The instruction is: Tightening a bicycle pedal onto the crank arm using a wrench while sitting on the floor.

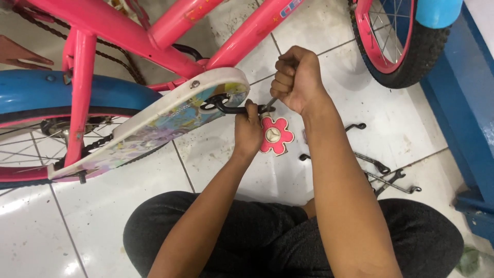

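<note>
A pink child's bicycle (123,31) stands over a white tiled floor, with a white decorated chain guard (164,116) and a black crank arm (234,108) sticking out from it. My left hand (248,131) grips the end of the crank arm, just above a pink flower-shaped pedal (278,136). My right hand (297,77) is a fist around a tool handle; its thin metal shaft (269,104) points down to the crank's end beside my left hand.
Several black wrenches and metal tools (383,172) lie on the tiles at right. A blue rear mudguard (62,92) and spoked wheel are at left, the front wheel (396,46) at top right. A blue wall base (476,118) runs along the right.
</note>
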